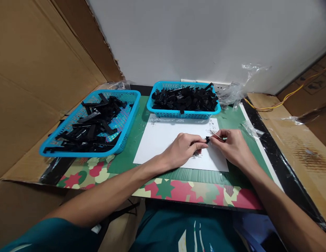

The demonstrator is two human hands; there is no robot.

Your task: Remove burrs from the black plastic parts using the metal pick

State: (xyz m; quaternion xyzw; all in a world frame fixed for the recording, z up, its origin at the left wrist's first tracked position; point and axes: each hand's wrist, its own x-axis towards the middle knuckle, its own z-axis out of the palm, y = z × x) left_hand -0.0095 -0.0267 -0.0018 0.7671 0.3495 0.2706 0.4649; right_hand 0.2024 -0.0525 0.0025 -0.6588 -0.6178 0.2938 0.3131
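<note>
My left hand pinches a small black plastic part above a white sheet. Close on the right, my right hand is closed on a thin metal tool, perhaps tweezers, though its kind is hard to tell. The fingertips of both hands almost meet at the black part. Tiny wire-like pieces, like small springs, lie on the sheet below my left fingers. More of them are scattered beyond my right fingertips. Most of the black part is hidden by my fingers.
A blue basket heaped with black plastic parts stands behind the sheet. At left is a wider blue basket with longer black parts. Cardboard walls the left side; clear plastic bags and yellow wires lie right.
</note>
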